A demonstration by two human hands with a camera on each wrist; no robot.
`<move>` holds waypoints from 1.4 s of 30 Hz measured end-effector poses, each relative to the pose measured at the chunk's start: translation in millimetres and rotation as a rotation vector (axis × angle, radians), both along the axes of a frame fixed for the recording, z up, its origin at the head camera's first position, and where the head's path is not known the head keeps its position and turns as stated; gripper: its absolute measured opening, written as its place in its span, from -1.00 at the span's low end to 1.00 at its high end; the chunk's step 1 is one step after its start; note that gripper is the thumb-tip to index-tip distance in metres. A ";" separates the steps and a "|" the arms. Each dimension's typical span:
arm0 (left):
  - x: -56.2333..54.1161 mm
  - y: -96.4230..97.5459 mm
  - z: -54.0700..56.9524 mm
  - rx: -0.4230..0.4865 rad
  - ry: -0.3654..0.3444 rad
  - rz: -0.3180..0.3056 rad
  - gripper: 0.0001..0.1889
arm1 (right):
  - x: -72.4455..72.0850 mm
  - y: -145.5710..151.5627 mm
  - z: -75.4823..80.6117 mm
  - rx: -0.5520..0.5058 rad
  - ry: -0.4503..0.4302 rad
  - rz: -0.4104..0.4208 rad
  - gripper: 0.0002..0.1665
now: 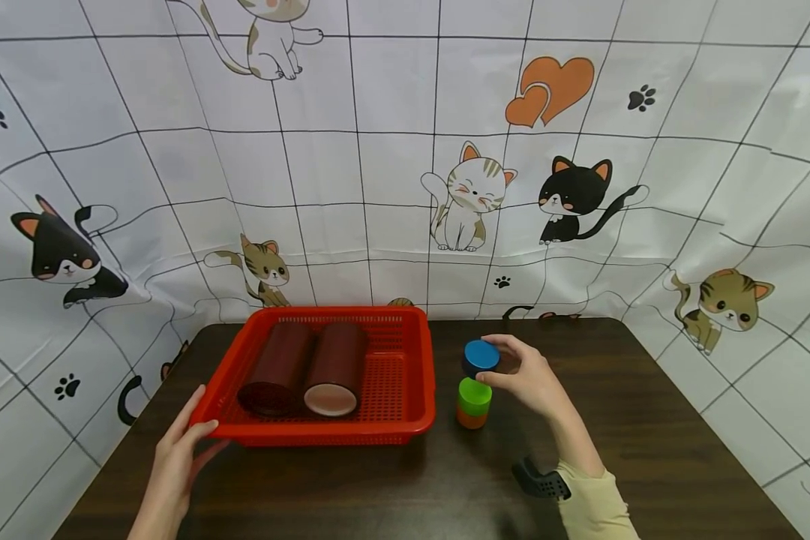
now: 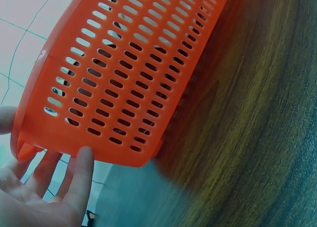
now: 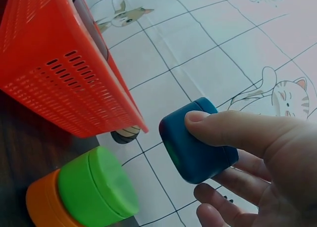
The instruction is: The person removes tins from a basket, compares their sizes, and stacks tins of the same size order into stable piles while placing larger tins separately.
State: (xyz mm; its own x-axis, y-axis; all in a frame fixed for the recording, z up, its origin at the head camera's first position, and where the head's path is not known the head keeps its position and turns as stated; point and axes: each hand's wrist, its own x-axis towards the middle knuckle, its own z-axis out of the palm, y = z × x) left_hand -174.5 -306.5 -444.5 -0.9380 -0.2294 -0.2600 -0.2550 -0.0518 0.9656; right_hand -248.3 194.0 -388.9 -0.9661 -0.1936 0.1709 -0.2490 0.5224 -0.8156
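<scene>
Our right hand (image 1: 529, 377) pinches a squat blue cylinder (image 1: 481, 355), apart from but near a lime-green cylinder (image 1: 475, 394) atop an orange cylinder (image 1: 472, 418); our left hand (image 1: 174, 456) grips a red perforated plastic basket's (image 1: 324, 432) corner. Probably we're stacking: next calls for centred lowering.

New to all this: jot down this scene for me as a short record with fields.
Left hand: grips the red basket at a near corner
Basket contents: two brown cylinders, lying side by side
Beside basket: green container on orange container
Right hand: holds the blue container, clear of the green one
Surface: dark wooden table
Backdrop: white, cartoon cats
</scene>
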 end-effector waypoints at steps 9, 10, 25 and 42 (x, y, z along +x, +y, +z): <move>1.0 1.4 0.2 0.013 0.002 0.014 -0.32 | 0.9 -0.7 -4.6 0.024 -0.041 0.027 -0.31; 1.3 1.3 0.3 0.011 0.001 0.012 -0.32 | 1.0 -0.7 -5.7 0.028 -0.049 0.029 -0.32; 2.3 0.9 0.0 0.027 -0.001 0.021 -0.33 | 2.1 -1.8 -12.7 0.049 -0.090 0.071 -0.36; 2.1 1.2 -1.6 0.047 0.008 0.034 -0.33 | 1.8 -2.6 -16.1 0.074 -0.073 0.077 -0.34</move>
